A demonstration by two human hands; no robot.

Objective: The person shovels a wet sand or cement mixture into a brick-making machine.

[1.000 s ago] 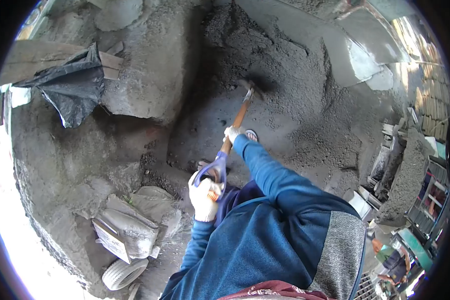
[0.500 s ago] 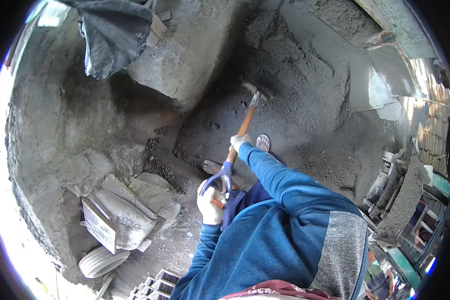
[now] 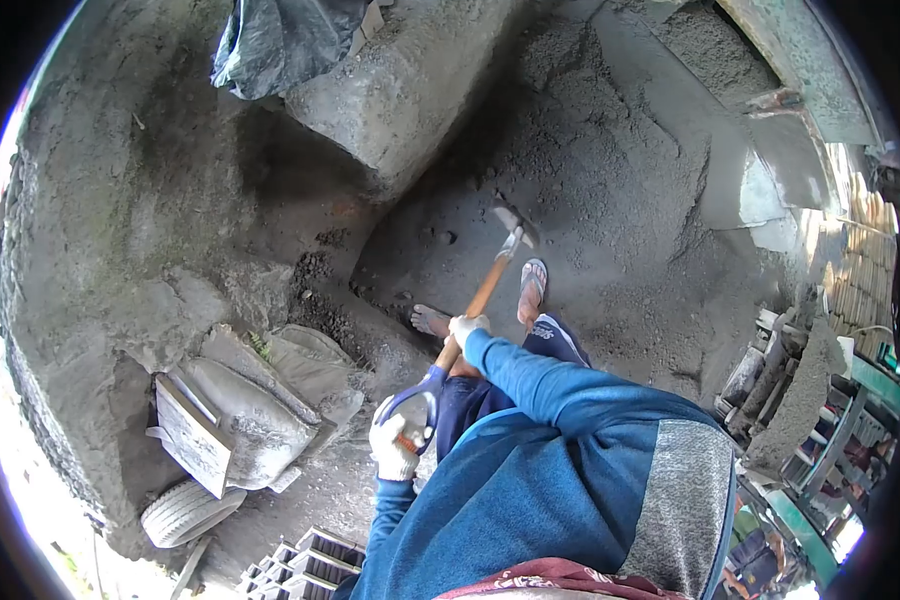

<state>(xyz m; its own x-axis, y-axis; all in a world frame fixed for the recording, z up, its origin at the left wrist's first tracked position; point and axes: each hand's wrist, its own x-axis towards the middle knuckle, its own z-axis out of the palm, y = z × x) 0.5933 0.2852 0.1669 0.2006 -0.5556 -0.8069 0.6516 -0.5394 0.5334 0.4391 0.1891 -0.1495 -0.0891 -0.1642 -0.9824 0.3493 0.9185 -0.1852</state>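
Both my hands wear white gloves and hold one shovel (image 3: 487, 287) with a wooden shaft and a blue D-shaped handle. My left hand (image 3: 394, 442) is wrapped round the handle's orange grip, close to my left side. Farther along, my right hand (image 3: 467, 331) is closed round the shaft. The metal blade (image 3: 516, 224) is over the dark, gritty ground ahead of my feet; whether it touches is hard to tell. Loose grey sand (image 3: 620, 190) lies around and beyond it. My sandalled right foot (image 3: 532, 285) and my left foot (image 3: 430, 320) stand either side of the shaft.
A grey concrete-like block (image 3: 370, 130) with black plastic sheeting (image 3: 285, 50) rises ahead on the left. Stacked sacks and boards (image 3: 255, 420), a tyre (image 3: 190, 513) and grey slotted blocks (image 3: 310, 562) lie at lower left. A metal sheet (image 3: 760, 190) and wood pieces (image 3: 755, 370) are right.
Both hands have drawn the shovel back toward my body, down and slightly left in view. The blade has come nearer my feet and turned, and its grey face shows more.
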